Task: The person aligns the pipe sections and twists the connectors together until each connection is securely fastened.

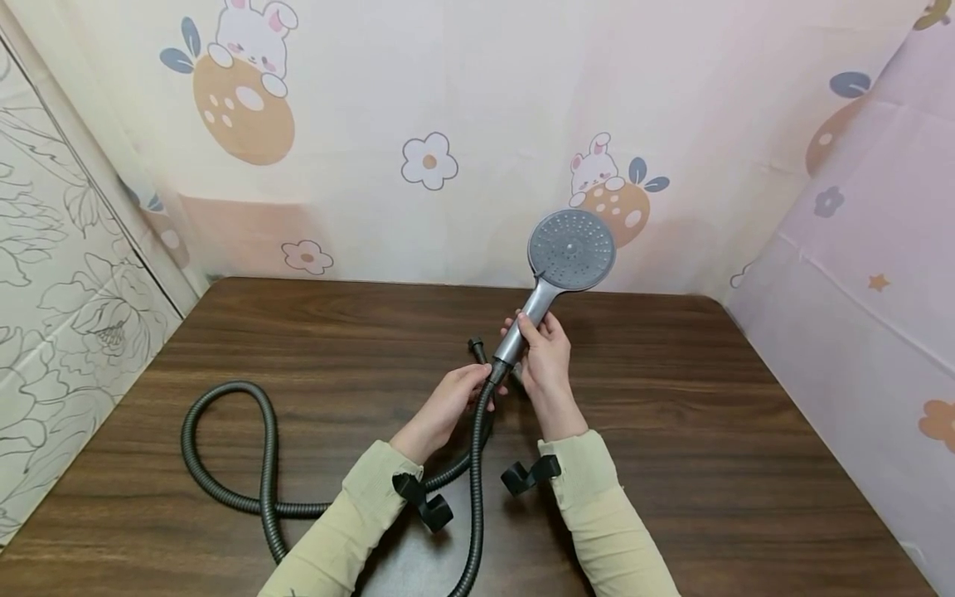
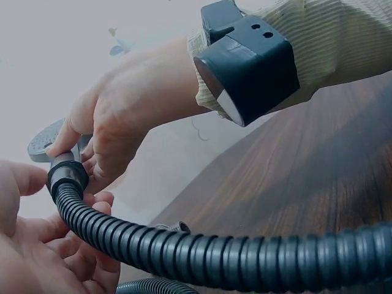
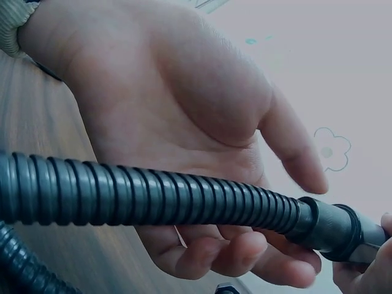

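Observation:
A grey shower head (image 1: 571, 249) with a round nozzle face points up and right in the head view. My right hand (image 1: 547, 358) grips its silver handle (image 1: 522, 325), thumb along the front. A dark ribbed shower hose (image 1: 477, 464) joins the handle's lower end at a smooth collar (image 3: 334, 226). At that joint is my left hand (image 1: 450, 402), its thumb at the collar and its fingers curled under the hose. In the right wrist view the left palm (image 3: 184, 110) faces the hose. Part of the right hand's fingers is hidden behind the handle.
The hose's free end (image 1: 476, 344) points up behind the left hand. More hose lies in a loop (image 1: 231, 390) on the left of the brown wooden table (image 1: 671, 398). Patterned cloth (image 1: 492, 99) hangs behind it. Each wrist carries a black mount (image 1: 433, 506).

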A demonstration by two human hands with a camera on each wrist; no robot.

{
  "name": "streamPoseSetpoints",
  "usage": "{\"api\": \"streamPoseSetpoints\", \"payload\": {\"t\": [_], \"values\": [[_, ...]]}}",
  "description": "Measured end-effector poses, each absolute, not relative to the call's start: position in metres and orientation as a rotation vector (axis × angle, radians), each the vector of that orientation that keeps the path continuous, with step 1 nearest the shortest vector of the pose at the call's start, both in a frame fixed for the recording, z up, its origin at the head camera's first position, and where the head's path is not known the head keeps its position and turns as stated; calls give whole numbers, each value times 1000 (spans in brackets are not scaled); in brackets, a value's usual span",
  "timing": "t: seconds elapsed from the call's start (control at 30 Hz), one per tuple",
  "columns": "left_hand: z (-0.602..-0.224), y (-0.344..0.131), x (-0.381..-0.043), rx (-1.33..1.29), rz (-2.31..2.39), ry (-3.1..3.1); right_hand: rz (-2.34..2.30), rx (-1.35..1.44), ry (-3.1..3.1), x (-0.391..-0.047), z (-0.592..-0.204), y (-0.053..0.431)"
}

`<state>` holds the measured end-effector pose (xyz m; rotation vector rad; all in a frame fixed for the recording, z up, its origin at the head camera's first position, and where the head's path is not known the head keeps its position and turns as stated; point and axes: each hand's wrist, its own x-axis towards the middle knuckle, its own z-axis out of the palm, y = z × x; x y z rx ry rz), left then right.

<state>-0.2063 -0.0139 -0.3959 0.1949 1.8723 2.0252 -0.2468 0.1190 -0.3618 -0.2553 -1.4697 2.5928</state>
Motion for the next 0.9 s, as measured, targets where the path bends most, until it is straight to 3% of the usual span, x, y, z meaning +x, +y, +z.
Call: {"api": "streamPoseSetpoints", "payload": {"t": [0.33,0.9], "values": [[-374,-17,-195,239,2008,1891,2598,-244,-1472,-246,-360,120],[-400,-12,-210,137,2117,1876,2586,-212,-1489,-245,-361,118]]}}
